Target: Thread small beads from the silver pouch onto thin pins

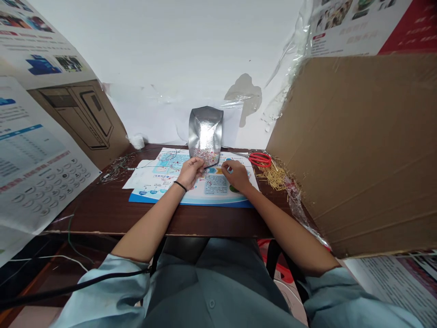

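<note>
A silver foil pouch (pixel 205 130) stands upright on the desk, with small pale beads showing in its clear lower part. My left hand (pixel 190 173) rests against the pouch's bottom edge, its fingers curled, and anything held is hidden. My right hand (pixel 236 176) lies just right of the pouch, fingertips pinched together over a printed blue-and-white paper sheet (pixel 218 193). A thin wire or thread (pixel 160 158) runs across the sheet toward my left hand, though its end is hidden.
Red-handled scissors (pixel 260 160) and a pile of thin gold pins (pixel 271 176) lie right of the sheet. Tangled wire with pale beads (pixel 118 168) lies on the dark wooden desk (pixel 102 214) at left. Large cardboard (pixel 355 146) walls the right side.
</note>
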